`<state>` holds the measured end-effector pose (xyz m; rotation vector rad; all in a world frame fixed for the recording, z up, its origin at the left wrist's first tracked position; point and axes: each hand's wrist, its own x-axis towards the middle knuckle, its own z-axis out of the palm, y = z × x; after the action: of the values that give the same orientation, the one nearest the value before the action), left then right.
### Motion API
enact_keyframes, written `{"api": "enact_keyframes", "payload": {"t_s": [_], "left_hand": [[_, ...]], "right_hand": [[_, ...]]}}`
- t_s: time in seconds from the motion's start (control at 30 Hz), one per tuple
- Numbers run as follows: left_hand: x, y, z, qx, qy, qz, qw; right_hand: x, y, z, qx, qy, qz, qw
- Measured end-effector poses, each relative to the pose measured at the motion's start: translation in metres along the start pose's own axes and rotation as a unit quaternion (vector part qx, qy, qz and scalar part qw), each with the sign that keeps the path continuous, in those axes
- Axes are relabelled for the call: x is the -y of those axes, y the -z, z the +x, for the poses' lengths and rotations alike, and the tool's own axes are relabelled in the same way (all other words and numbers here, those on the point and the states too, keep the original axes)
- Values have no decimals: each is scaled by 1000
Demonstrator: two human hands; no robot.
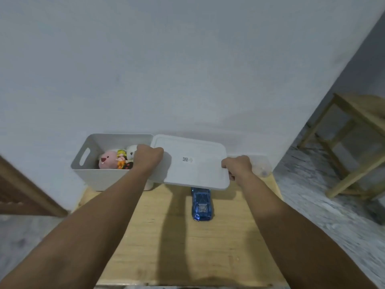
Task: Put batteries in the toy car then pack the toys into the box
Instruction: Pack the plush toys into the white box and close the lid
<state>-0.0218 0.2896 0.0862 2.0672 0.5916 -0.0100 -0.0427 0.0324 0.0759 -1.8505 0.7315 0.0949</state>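
Note:
A white box (91,174) with a side handle slot stands at the back left of the wooden table (162,236). Inside it lie a pink plush (107,160), a small yellow-haired doll (121,158) and a white plush (131,152). I hold the white lid (193,163) in the air to the right of the box. My left hand (149,156) grips its left edge and my right hand (237,166) grips its right edge. A shiny blue toy car (202,205) sits on the table, its far end hidden under the lid.
A translucent container (261,166) stands at the back right of the table, behind my right hand. A white wall rises right behind the table. A wooden stool (358,147) stands on the floor to the right, and a brown wooden piece (25,192) to the left.

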Motion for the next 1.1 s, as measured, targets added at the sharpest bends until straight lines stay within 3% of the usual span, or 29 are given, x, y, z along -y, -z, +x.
{"api": "enact_keyframes", "payload": {"t_s": [0.23, 0.4, 0.63, 1.1], "left_hand": [[22, 87, 47, -48, 19, 39, 998], [45, 130, 78, -123, 24, 77, 989], [71, 159, 114, -117, 61, 92, 987], [99, 165, 151, -74, 37, 78, 993]], "right_hand": [[51, -88, -17, 53, 42, -20, 998], [75, -140, -31, 85, 45, -19, 995], [86, -192, -37, 86, 56, -38, 994], [91, -224, -33, 61, 57, -128, 988]]}}
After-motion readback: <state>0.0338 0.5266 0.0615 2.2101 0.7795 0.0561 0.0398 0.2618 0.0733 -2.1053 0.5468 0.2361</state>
